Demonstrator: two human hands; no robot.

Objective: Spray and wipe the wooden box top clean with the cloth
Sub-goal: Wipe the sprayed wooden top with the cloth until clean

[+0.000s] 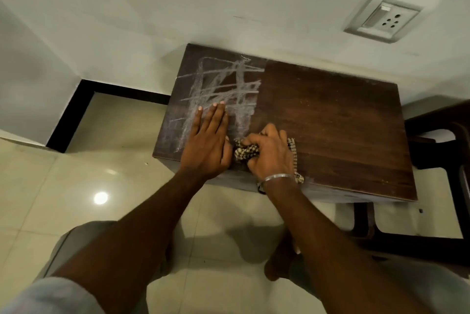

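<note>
Cloth (pixel 246 152) bunched in right hand (pixel 269 153), left hand (pixel 207 140) flat bracing box top (pixel 330 122) — scrub leftward, firmly, across chalk marks (pixel 223 84).

home room | tiled floor (pixel 76 173) | wall socket (pixel 384 17) | dark chair (pixel 445 161)

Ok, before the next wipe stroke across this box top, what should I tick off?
1. Cloth held: right hand grips the bunched checked cloth. Ok.
2. Box steadied: left hand rests flat on the wooden box top. Ok.
3. Wipe path free: the left hand lies on the chalk marks. Not ok.
4. Marks gone: scribbles cover the left half. Not ok.
5. Surface sprayed: cannot tell.
6. Spray bottle within reach: none in view, cannot tell.
</note>
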